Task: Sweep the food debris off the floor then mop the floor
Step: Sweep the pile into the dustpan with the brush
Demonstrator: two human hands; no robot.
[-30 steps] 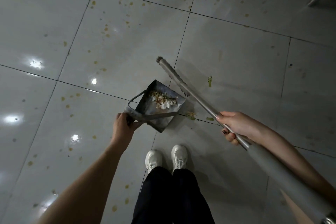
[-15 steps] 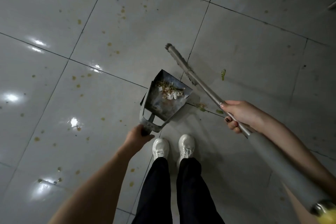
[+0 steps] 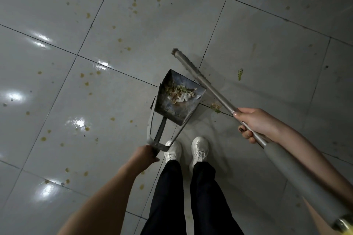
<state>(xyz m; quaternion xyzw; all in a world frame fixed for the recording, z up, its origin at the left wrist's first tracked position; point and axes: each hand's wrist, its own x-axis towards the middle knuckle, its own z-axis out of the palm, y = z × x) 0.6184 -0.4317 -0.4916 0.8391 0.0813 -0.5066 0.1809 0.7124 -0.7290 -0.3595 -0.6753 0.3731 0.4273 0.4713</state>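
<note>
A metal dustpan (image 3: 172, 109) hangs in front of my feet, its pan holding a heap of food debris (image 3: 179, 93). My left hand (image 3: 145, 155) grips the dustpan's handle at its near end. A broom (image 3: 208, 86) with a long silver shaft slants from lower right to its head beyond the pan's far corner. My right hand (image 3: 254, 124) grips that shaft at mid-length. A small clump of scraps (image 3: 215, 108) lies on the floor to the right of the pan, under the shaft. A green smear (image 3: 240, 74) sits further right.
The glossy grey tile floor (image 3: 57, 74) carries several small yellowish spots to the left and ahead. My two white shoes (image 3: 186, 150) stand just behind the dustpan. A brownish edge shows at the bottom right corner.
The dustpan has turned so its handle points toward me, and my left hand now holds it lower, by my left shoe. The view has tilted down; the broom stays put.
</note>
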